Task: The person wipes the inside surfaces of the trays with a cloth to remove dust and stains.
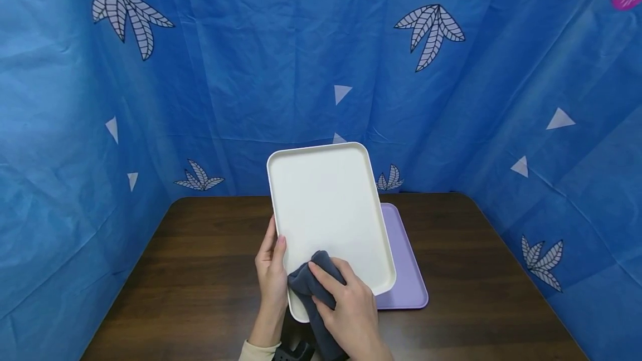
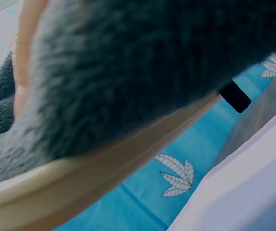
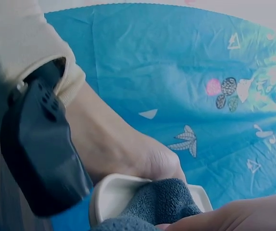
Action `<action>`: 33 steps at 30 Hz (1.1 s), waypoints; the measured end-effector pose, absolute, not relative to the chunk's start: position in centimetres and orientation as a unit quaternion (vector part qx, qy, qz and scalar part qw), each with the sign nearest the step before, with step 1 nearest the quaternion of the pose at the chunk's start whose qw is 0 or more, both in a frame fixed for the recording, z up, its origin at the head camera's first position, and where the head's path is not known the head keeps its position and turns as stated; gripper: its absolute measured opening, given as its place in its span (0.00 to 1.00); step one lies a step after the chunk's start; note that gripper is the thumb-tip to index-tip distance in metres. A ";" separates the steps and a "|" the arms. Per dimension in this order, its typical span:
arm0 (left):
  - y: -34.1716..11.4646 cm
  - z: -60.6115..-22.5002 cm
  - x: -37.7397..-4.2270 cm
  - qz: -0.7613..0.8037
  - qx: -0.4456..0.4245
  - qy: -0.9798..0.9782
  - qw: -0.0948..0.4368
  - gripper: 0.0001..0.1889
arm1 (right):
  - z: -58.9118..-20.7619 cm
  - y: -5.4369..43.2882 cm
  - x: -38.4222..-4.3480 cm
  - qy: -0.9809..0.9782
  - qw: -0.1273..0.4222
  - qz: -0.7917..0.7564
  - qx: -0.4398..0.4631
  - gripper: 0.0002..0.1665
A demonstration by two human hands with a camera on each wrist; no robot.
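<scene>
A white rectangular tray [image 1: 328, 205] with a raised rim is held tilted up above the table, its inner face toward me. My left hand [image 1: 273, 269] grips its left edge, thumb on the rim and the other fingers partly hidden behind. In my right hand [image 1: 351, 305] is a bunched dark grey cloth [image 1: 313, 283], pressed on the tray's lower left part, with its tail hanging below the rim. Fuzzy cloth [image 2: 128, 72] fills much of the left wrist view, over the tray's rim [image 2: 80, 180]. The right wrist view shows the cloth [image 3: 167, 199] against the tray's corner.
A purple tray [image 1: 403, 272] lies on the dark wooden table [image 1: 476, 272], partly behind the white one. Blue patterned curtains [image 1: 241, 82] surround the table at the back and sides. A black wrist device [image 3: 46, 144] sits on the left forearm.
</scene>
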State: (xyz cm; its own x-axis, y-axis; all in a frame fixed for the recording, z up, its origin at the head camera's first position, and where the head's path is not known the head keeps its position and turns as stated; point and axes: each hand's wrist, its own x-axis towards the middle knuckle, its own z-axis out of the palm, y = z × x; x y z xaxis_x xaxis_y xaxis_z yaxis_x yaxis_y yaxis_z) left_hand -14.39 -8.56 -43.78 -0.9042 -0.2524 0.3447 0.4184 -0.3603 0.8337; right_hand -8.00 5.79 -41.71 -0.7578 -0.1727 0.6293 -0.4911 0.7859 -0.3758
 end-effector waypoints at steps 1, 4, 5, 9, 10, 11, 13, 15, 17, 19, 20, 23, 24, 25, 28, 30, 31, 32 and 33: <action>-8.5 -43.8 -14.4 -0.821 -0.080 -0.527 0.204 0.26 | -41.7 5.9 -8.0 -0.898 0.295 0.271 0.185 0.42; -8.5 -43.8 -14.4 -0.820 -0.090 -0.526 0.207 0.26 | -41.9 6.5 -8.2 -0.897 0.295 0.276 0.181 0.42; -8.5 -43.9 -14.5 -0.820 -0.093 -0.525 0.208 0.26 | -41.9 6.7 -8.2 -0.897 0.295 0.278 0.179 0.42; -8.5 -43.8 -14.5 -0.820 -0.100 -0.521 0.214 0.26 | -42.0 7.7 -8.4 -0.899 0.295 0.281 0.162 0.42; -8.5 -43.8 -14.5 -0.820 -0.100 -0.521 0.215 0.26 | -42.0 7.9 -8.5 -0.899 0.295 0.282 0.157 0.42; -8.5 -43.8 -14.5 -0.819 -0.099 -0.522 0.216 0.26 | -42.0 8.2 -8.5 -0.901 0.295 0.281 0.151 0.42; -8.5 -43.7 -14.4 -0.818 -0.096 -0.523 0.217 0.26 | -42.1 8.7 -8.6 -0.903 0.295 0.279 0.138 0.42; -8.5 -43.7 -14.4 -0.819 -0.092 -0.524 0.216 0.26 | -42.1 9.1 -8.7 -0.906 0.292 0.279 0.124 0.42; -8.5 -43.7 -14.4 -0.820 -0.087 -0.524 0.214 0.26 | -42.1 9.5 -8.7 -0.909 0.288 0.281 0.110 0.41; -8.5 -43.6 -14.4 -0.821 -0.086 -0.523 0.213 0.26 | -42.2 9.9 -8.8 -0.910 0.285 0.284 0.097 0.41; -8.6 -43.6 -14.4 -0.822 -0.086 -0.522 0.214 0.26 | -42.2 10.1 -8.8 -0.911 0.284 0.286 0.089 0.41; -8.6 -43.6 -14.3 -0.822 -0.090 -0.520 0.215 0.26 | -42.3 10.7 -8.9 -0.912 0.277 0.296 0.063 0.40; -8.6 -43.6 -14.3 -0.822 -0.090 -0.519 0.216 0.26 | -42.3 10.9 -8.9 -0.912 0.274 0.300 0.053 0.40; -8.7 -43.6 -14.3 -0.822 -0.091 -0.519 0.218 0.26 | -42.3 11.1 -8.9 -0.912 0.270 0.304 0.044 0.39; -8.8 -43.6 -14.4 -0.821 -0.094 -0.519 0.220 0.26 | -42.2 11.5 -8.9 -0.913 0.258 0.315 0.015 0.38; -8.9 -43.6 -14.4 -0.821 -0.094 -0.519 0.220 0.26 | -42.3 11.7 -9.0 -0.913 0.252 0.320 -0.003 0.38; -8.9 -43.6 -14.4 -0.821 -0.095 -0.519 0.220 0.26 | -42.3 11.8 -9.0 -0.913 0.251 0.323 -0.010 0.37; -8.9 -43.6 -14.4 -0.821 -0.095 -0.518 0.220 0.26 | -42.3 11.9 -9.0 -0.912 0.250 0.325 -0.019 0.37; -9.0 -43.6 -14.4 -0.822 -0.095 -0.517 0.221 0.26 | -42.4 12.0 -9.0 -0.911 0.248 0.328 -0.028 0.37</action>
